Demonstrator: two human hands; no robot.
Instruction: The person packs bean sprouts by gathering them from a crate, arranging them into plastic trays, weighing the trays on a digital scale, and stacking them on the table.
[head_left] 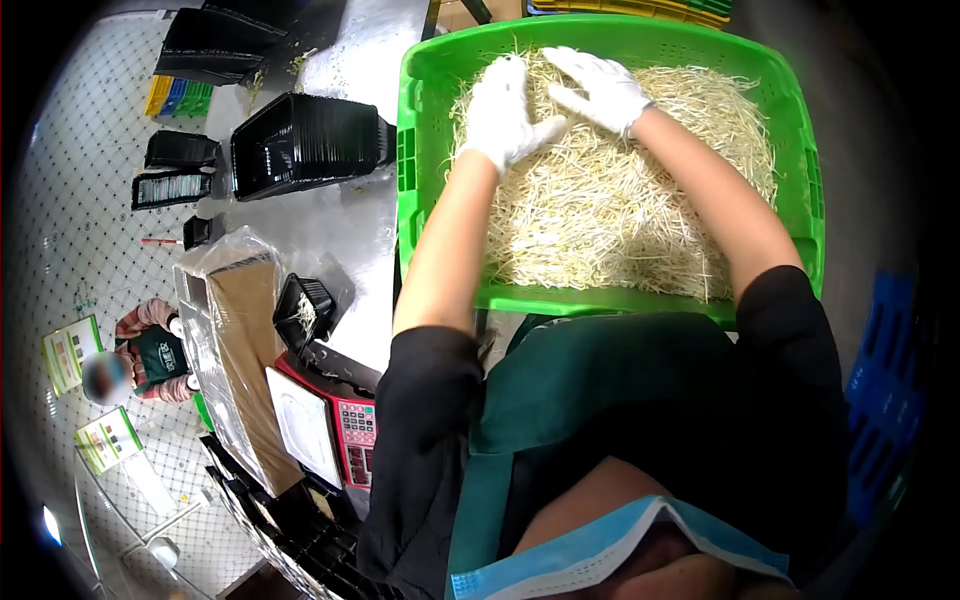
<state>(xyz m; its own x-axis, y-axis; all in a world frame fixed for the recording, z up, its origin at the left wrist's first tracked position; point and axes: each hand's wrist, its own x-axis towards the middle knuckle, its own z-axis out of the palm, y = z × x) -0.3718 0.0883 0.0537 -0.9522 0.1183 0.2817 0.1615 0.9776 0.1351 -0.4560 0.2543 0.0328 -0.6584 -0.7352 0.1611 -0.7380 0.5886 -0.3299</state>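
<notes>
A green crate (812,215) holds a wide heap of pale bean sprouts (610,220). Both hands wear white gloves and rest on the sprouts near the crate's far side. My left hand (503,118) lies at the upper left of the heap, thumb spread toward the right. Just right of it is my right hand (600,92), its fingers apart and pointing left. The two hands are close, with sprouts between them. Neither hand has closed on anything visible.
Stacked black trays (300,148) stand on the metal table (365,230) at left. Nearer are a small black tray (304,308) with sprouts, a red scale (355,425) and a plastic-covered box (235,350). A person (155,355) is beyond. A blue pallet (882,380) is at right.
</notes>
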